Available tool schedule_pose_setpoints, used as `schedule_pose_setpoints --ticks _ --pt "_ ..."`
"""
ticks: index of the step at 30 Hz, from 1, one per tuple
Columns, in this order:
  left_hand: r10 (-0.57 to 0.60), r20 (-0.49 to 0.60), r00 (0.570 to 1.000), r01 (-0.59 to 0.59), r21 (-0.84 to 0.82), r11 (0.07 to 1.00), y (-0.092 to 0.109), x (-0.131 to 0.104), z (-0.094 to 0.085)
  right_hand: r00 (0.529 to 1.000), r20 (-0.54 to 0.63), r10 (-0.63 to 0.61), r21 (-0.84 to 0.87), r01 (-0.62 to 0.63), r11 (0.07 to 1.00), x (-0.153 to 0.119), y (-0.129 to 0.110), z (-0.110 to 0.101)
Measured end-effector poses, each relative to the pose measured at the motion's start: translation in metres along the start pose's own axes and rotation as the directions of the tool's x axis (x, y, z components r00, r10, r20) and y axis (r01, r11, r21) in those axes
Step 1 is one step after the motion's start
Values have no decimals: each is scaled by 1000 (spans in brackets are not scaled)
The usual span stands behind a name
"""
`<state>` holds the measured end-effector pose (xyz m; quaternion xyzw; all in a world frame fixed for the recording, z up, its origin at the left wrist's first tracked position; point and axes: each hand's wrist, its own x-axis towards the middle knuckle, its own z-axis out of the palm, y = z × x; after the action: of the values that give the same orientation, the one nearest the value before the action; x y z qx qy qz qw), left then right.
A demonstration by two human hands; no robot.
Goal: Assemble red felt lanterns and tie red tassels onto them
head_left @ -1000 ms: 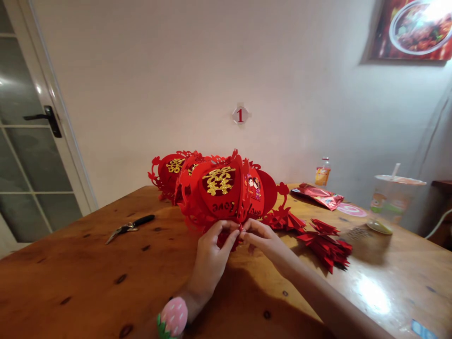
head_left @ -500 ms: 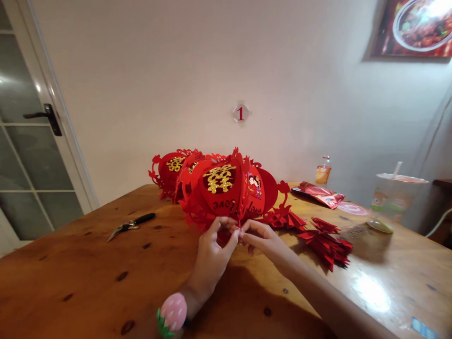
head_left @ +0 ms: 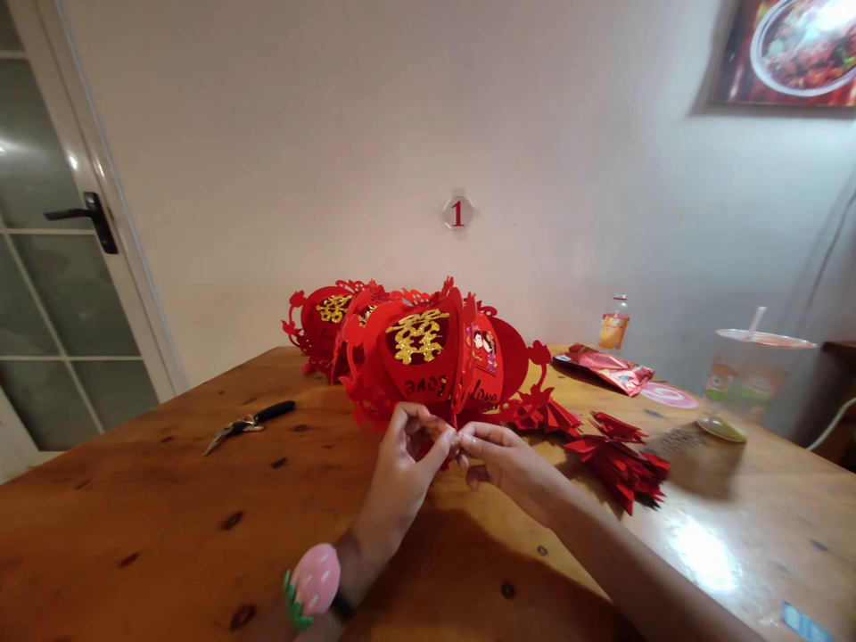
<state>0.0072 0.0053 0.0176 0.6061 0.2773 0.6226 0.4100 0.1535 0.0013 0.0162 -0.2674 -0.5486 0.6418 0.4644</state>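
A red paper lantern (head_left: 428, 352) with gold lettering and a picture of a couple lies on its side at the middle of the table. Right at its near edge, my left hand (head_left: 415, 455) is closed in a pinch, its fingertips meeting those of my right hand (head_left: 498, 453), which pinches too. Whatever is between the fingertips is too small to name. Behind and to the left rests another red lantern (head_left: 321, 321). Folded red paper pieces (head_left: 621, 459) lie to the right of my hands.
Pliers with a black handle (head_left: 251, 422) lie on the wooden table (head_left: 167, 526) at left. At right are a red packet (head_left: 605, 367), a pink disc (head_left: 670, 395), an orange drink bottle (head_left: 613, 325) and a plastic cup with a straw (head_left: 749, 383).
My left wrist and its strawberry band have shifted slightly left and up. The fingers of both hands have moved a little and are still pinched together. The lantern stays nearly in place.
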Motion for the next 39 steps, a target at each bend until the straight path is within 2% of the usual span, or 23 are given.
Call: schedule_pose_setpoints --ticks 6,16,27,34,39 --pt "-93 31 995 96 -105 990 9 0 1 999 33 -7 63 5 998 1 2 -2" --pt "-121 82 989 133 -162 978 11 0 1 999 45 -18 71 15 997 2 4 -4" --pt "-36 110 993 48 -107 993 8 0 -1 999 34 -1 63 -1 998 -1 2 -3" --pt "89 6 996 -89 -8 996 4 -2 -1 1000 20 6 60 -7 998 0 -2 2" --pt "100 -36 994 -99 9 995 4 -4 -1 999 -30 -20 37 21 999 -1 -3 3"
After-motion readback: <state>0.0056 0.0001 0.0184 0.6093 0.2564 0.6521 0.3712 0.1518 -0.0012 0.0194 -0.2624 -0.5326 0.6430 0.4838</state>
